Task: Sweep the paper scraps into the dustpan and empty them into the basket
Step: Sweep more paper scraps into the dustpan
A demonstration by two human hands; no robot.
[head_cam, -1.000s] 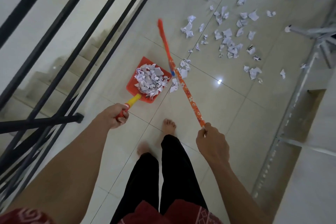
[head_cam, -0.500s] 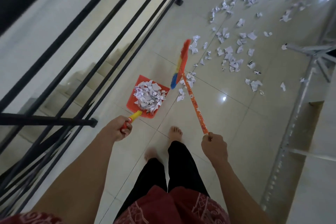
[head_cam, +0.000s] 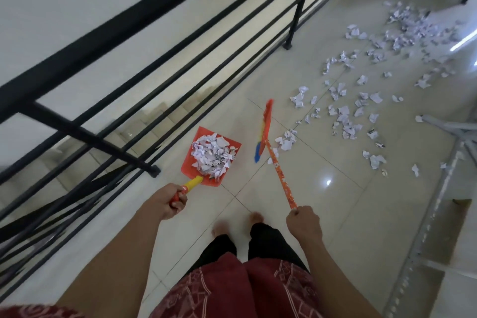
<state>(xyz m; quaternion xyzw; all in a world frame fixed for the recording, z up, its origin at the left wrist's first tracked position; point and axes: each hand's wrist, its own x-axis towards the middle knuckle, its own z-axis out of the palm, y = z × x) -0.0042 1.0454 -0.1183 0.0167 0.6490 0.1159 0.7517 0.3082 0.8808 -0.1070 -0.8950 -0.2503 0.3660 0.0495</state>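
Dustpan (head_cam: pixel 190 168): red, one. It carries a heaped mound of crumpled white paper scraps (head_cam: pixel 212 155) that fills most of the pan up to the handle end. A bare red strip shows along the left edge and the far corner.

Left hand (head_cam: pixel 165 202): fingers clenched round the red end of the dustpan's yellow handle (head_cam: pixel 192 183), with the pan straight ahead of the knuckles. The view does not settle whether the pan rests on the tile floor (head_cam: pixel 325 217) or is held just above it.

Right hand (head_cam: pixel 304 222): fist wrapped round the near end of the broom (head_cam: pixel 280 175), one, with an orange patterned stick. The stick slants forward and left from the fist. The broom head (head_cam: pixel 264 134), red with yellow and blue, stands edge-on just right of the dustpan, apart from it.

Loose paper scraps (head_cam: pixel 346 121): a small cluster touches the stick beside the broom head. The rest lie scattered ahead and to the right, too many to count, densest at the far end.

Black railing (head_cam: pixel 129 41) runs along the left. A grey metal frame (head_cam: pixel 426 227) stands on the right.
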